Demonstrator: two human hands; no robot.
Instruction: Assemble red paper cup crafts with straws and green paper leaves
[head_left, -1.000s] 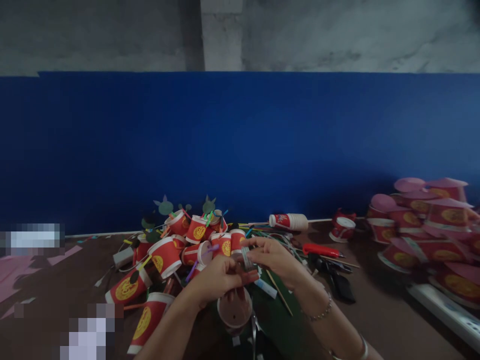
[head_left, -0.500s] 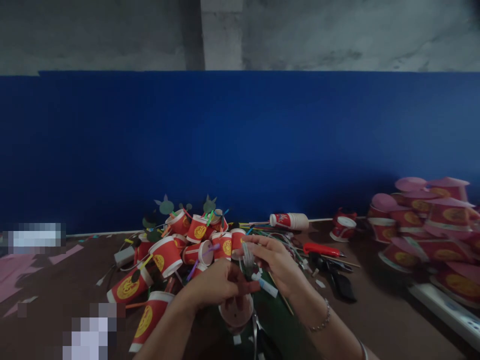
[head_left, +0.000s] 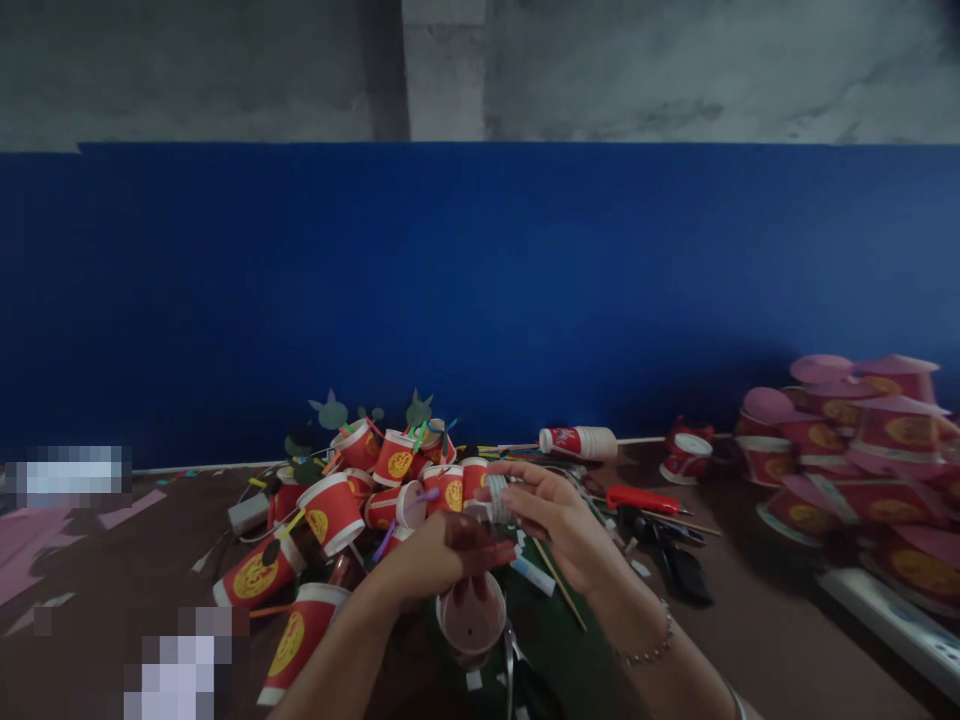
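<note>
My right hand [head_left: 551, 515] holds a small pale, ribbed roll [head_left: 496, 497] between thumb and fingers; it looks like tape, but I cannot be sure. Close by on the left, my left hand [head_left: 457, 550] has its fingers stretched out and apart, with nothing seen in them. Below it a paper cup [head_left: 472, 620] stands with its mouth toward me and a small dark hole in its bottom. Scissors [head_left: 511, 665] lie right beside this cup. A glue stick [head_left: 534, 576] rests under my right hand, near a thin wooden stick [head_left: 566, 595].
Left of my hands is a heap of red paper cups [head_left: 330, 512] with straws. Further right lie a red cutter [head_left: 646, 499], a black tool [head_left: 684, 570], a power strip [head_left: 892, 620] and a stack of pink-topped cups [head_left: 892, 430]. Stacked cups [head_left: 581, 442] lie by the blue wall [head_left: 525, 290].
My left hand's fingers have uncurled and straightened above the cup. My right hand has shifted slightly right and turned the roll, which appears more upright.
</note>
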